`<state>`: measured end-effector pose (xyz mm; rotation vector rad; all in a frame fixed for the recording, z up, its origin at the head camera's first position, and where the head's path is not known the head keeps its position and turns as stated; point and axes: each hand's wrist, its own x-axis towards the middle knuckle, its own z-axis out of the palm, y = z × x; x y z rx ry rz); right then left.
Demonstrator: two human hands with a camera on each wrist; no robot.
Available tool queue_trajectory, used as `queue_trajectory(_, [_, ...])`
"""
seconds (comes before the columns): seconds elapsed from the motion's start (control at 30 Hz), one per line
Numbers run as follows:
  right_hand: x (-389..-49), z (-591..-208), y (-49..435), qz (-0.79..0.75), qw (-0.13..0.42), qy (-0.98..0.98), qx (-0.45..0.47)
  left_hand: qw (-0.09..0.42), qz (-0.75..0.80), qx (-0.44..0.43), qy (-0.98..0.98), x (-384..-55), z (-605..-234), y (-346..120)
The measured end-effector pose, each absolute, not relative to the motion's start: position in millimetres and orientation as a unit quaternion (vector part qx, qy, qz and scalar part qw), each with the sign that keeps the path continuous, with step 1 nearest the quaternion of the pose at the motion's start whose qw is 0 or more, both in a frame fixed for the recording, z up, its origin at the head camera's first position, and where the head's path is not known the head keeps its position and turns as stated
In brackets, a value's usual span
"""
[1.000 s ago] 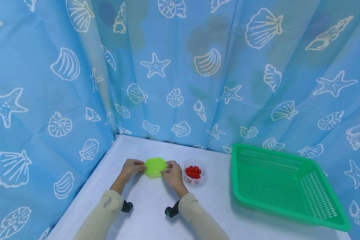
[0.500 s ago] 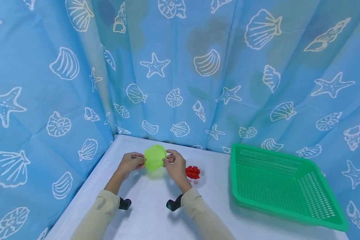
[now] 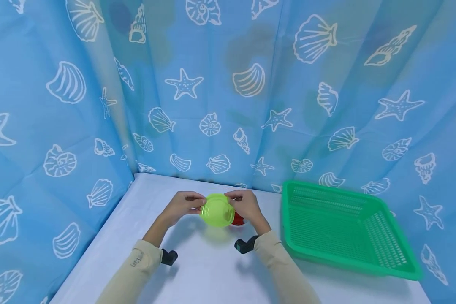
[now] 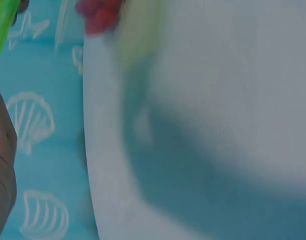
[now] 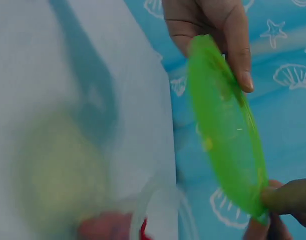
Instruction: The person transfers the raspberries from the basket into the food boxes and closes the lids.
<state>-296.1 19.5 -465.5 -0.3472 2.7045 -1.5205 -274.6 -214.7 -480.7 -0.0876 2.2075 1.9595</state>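
A translucent yellow-green lid [image 3: 217, 211] is held up above the table by both hands. My left hand [image 3: 182, 207] pinches its left edge between thumb and fingers. On the opposite edge, my right hand [image 3: 247, 206] pinches it the same way. In the right wrist view the lid [image 5: 228, 130] appears nearly edge-on, one hand at each end. Behind and below it are small red pieces [image 3: 237, 218], partly hidden by the lid and the right hand. They sit in a clear plastic container, whose rim [image 5: 137, 215] shows in the right wrist view.
A large green perforated basket [image 3: 338, 228] stands on the right side of the white-covered table [image 3: 205, 274]. A blue curtain [image 3: 220, 101] with white shell and starfish prints hangs behind the table and along its left. The lid casts a yellowish shadow on the cloth.
Both hands have raised the lid from low over the table, tilted it up, and carried it right toward the red pieces. The head view has turned slightly right.
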Motion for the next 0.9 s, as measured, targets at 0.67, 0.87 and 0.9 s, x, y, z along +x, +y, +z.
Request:
queue_trajectory(0.67, [-291,-517,56,-0.560,-0.104,0.821,0.038,0.061,0.711,-0.070,0.697,-287,-517,-160])
queue_trajectory(0.87, [-292,-523,69,-0.557,-0.104,0.823,0.046,0.054,0.698,-0.066,0.711,-291,-522,-148])
queue_trajectory(0.9, [-292,-524,71,-0.557,-0.107,0.822,0.047,0.054,0.696,-0.066,0.713,-293,-523,-146])
